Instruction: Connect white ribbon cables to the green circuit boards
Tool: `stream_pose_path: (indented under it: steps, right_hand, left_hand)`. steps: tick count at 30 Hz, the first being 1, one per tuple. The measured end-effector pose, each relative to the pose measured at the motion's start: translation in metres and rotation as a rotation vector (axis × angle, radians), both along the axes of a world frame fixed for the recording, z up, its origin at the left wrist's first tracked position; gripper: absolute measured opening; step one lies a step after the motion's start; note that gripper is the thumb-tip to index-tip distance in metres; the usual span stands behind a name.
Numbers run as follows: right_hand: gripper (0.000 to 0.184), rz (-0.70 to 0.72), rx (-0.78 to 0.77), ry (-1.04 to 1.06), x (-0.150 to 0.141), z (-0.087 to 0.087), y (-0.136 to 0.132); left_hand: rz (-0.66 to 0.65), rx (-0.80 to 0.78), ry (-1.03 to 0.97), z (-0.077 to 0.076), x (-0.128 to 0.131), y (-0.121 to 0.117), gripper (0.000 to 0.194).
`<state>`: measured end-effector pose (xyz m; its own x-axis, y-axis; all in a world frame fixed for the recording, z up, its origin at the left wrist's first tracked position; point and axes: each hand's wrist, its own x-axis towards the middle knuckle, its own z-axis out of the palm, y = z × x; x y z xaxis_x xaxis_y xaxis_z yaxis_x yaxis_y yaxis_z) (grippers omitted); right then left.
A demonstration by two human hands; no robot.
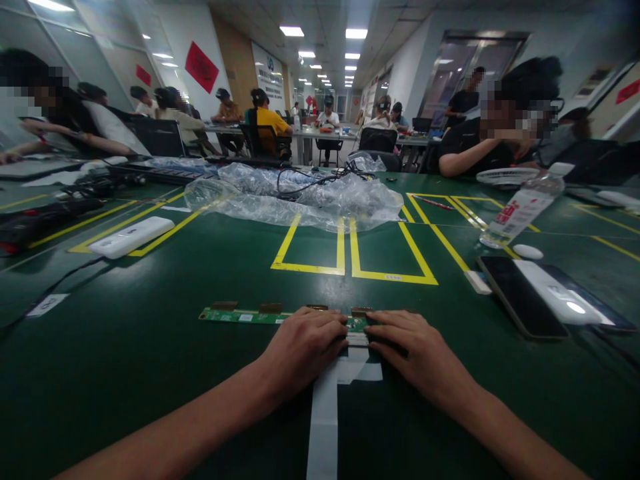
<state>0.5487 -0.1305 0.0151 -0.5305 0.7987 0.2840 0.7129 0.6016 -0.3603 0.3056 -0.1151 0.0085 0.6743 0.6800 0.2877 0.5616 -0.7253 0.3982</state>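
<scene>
A long, narrow green circuit board (240, 317) with brown tabs along its far edge lies crosswise on the dark green table. Wide white flat cable (325, 427) runs toward me from a pale connector end (357, 339) at the board's near edge. My left hand (307, 340) is closed at the board, just left of the connector, with its fingers over the board. From the other side, my right hand (413, 343) grips the board, index fingertip on top and thumb near the connector. Both hands hide parts of the board, and whether the cable is seated cannot be seen.
Clear plastic wrap (300, 197) with black cables lies beyond yellow tape outlines (307, 269). A white power bank (133, 238) is at left. On the right are a phone (520, 293) and a tilted bottle (523, 208). Other people sit around the tables.
</scene>
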Motion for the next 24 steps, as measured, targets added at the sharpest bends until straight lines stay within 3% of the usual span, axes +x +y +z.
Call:
stream_pose_path:
  steps: [13, 24]
  right_hand:
    - [0.021, -0.008, 0.016, -0.010, -0.001, -0.002, 0.004]
    - [0.018, -0.017, 0.010, -0.005, -0.003, 0.000, 0.004]
  left_hand:
    - [-0.053, 0.162, 0.104, 0.004, 0.000, 0.007, 0.022]
    - [-0.090, 0.109, 0.064, -0.001, -0.004, 0.013, 0.014]
